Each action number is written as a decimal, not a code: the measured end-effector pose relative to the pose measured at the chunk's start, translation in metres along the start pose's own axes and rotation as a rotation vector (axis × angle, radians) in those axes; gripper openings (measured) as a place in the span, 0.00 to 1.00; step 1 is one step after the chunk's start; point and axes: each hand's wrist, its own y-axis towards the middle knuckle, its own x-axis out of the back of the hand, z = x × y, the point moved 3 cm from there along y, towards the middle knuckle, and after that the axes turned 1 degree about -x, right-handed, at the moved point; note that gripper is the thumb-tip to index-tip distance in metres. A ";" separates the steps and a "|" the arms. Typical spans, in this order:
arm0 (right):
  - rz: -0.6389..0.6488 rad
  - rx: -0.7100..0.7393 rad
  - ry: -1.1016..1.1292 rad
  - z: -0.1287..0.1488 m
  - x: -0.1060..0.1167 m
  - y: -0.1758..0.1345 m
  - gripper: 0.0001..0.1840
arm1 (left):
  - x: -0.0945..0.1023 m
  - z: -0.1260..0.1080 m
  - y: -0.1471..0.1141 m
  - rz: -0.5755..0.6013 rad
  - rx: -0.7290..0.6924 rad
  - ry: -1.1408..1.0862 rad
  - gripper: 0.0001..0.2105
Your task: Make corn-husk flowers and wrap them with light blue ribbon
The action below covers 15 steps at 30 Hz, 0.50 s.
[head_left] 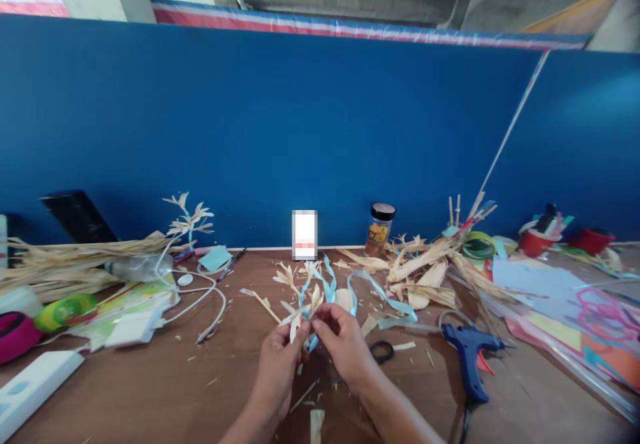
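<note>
Both the left hand [281,352] and right hand [341,337] pinch a husk spray [295,315] low over the brown table [185,391], its petals fanning upward and toward the blue partition [320,131], its long axis running roughly that way. Fingers hide its lower stem; where the blue ribbon [329,288] joins it is unclear.

On the brown desk [190,391], the left hand [283,356] and the right hand [343,341] meet with the fingertips, and between them they hold a pale flower [295,315] of dry petals. Behind them a light blue ribbon [400,307] lies in curls. To the right rests a blue glue gun [467,357]; near the blue partition [300,131] stands a black-lidded jar [379,232].
</note>
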 end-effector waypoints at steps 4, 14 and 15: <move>-0.008 0.044 -0.083 -0.001 0.001 -0.001 0.03 | 0.001 0.005 0.000 0.012 0.082 -0.116 0.15; -0.063 0.030 -0.138 0.004 0.001 -0.003 0.10 | 0.000 0.009 0.000 0.029 0.211 -0.254 0.12; -0.066 0.035 -0.150 0.005 0.001 -0.003 0.10 | 0.000 0.010 0.000 0.026 0.213 -0.255 0.12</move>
